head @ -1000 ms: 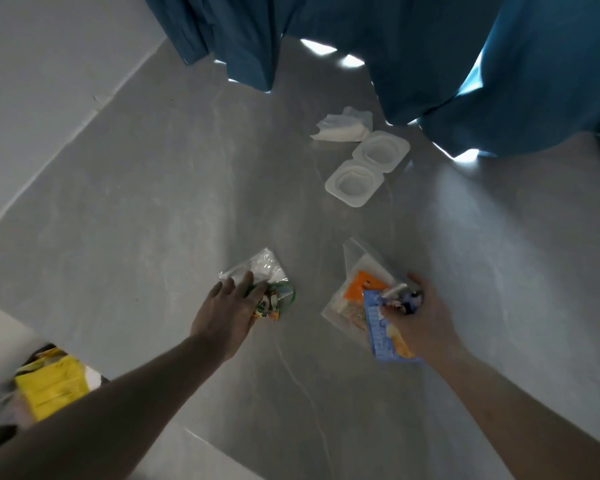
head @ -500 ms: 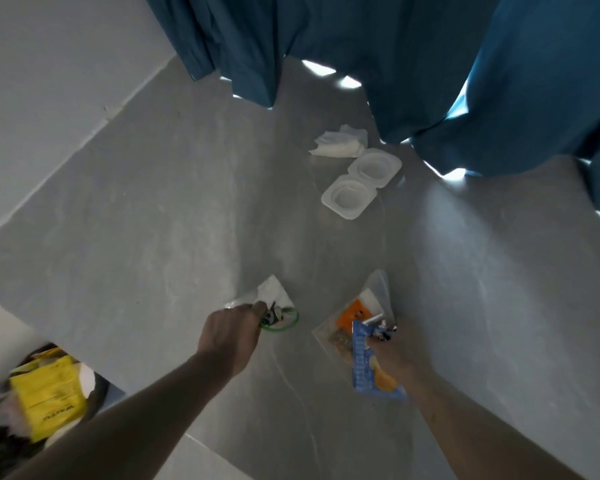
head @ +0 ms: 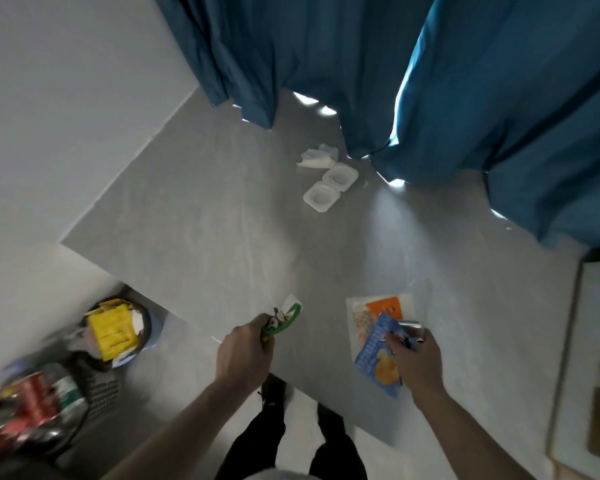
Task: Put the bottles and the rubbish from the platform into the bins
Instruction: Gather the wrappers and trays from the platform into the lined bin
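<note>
Grey platform (head: 201, 216): left hand (head: 245, 351) grips wrapper (head: 284, 318) (probably plastic), lifted.

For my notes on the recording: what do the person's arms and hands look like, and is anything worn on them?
Both forearms are bare, with no sleeves in view. The left hand and the right hand wear no gloves; no watch, ring or band shows.

Smooth, faintly glossy stone-like platform (head: 205, 216); translucent plastic cups (head: 329, 187); cloth curtain (head: 326, 46).
</note>
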